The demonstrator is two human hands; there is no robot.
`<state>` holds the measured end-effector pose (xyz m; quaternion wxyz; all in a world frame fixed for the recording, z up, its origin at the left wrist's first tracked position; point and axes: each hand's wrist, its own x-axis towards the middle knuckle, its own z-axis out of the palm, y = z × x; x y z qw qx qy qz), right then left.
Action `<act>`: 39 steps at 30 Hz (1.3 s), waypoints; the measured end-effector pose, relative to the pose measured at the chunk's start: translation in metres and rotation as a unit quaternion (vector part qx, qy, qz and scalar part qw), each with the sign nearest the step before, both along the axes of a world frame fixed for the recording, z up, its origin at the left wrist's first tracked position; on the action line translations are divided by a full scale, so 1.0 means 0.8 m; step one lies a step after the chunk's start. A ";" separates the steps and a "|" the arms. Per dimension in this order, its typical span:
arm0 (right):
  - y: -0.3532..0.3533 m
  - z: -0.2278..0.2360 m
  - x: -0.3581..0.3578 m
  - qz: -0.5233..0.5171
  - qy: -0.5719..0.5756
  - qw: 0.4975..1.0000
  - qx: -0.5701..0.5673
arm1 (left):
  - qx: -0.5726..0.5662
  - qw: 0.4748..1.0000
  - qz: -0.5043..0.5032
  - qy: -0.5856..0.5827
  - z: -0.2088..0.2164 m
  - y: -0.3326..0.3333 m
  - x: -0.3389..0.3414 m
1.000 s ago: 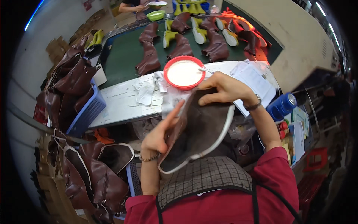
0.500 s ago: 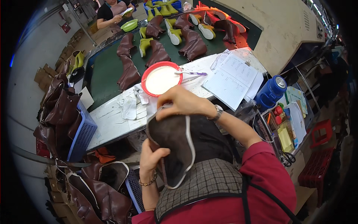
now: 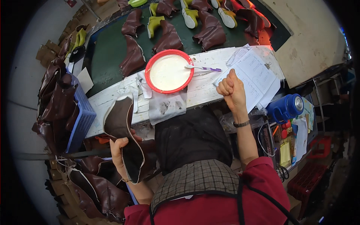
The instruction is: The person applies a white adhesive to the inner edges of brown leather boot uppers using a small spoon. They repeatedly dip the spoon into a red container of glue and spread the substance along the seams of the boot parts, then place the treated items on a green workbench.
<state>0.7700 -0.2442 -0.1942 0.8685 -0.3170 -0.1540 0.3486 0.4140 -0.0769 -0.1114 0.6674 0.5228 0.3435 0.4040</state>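
My left hand [image 3: 118, 150] grips a brown leather boot upper [image 3: 119, 115] by its edge, the thumb on the inner side. The upper's pale-edged opening faces up, and some of my fingers are hidden behind it. My right hand [image 3: 233, 90] is raised beside the papers [image 3: 258, 71], fingers curled in and thumb up, with nothing visible in it. Between the hands, on the white bench, a red bowl [image 3: 169, 88] holds a creamy white liquid [image 3: 168, 72]. A purple-and-white toothbrush [image 3: 206, 68] leans across its rim, its handle end close to my right hand.
Brown uppers [image 3: 167, 37] and yellow-green boots [image 3: 190, 18] lie on the green belt [image 3: 105, 56] beyond the white bench [image 3: 202, 90]. More uppers fill a blue basket [image 3: 80, 116] at the left and a pile [image 3: 101, 187] below. A blue flask [image 3: 287, 107] stands right, above a supply tray.
My right hand has let go of the upper and moved right, toward the papers. The left hand has carried the upper left, off my lap. The view has shifted slightly.
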 end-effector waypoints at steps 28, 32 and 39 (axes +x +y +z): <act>-0.015 0.006 -0.050 0.299 -0.311 0.669 -0.605 | -0.111 0.994 -0.003 0.023 -0.050 0.109 -0.024; -0.027 0.052 -0.075 0.391 -0.437 0.733 -0.345 | -0.131 0.991 0.016 0.013 -0.019 0.080 0.005; -0.177 0.029 -0.087 0.360 -0.541 0.532 -0.543 | 0.056 0.998 -0.012 -0.002 -0.058 0.060 0.019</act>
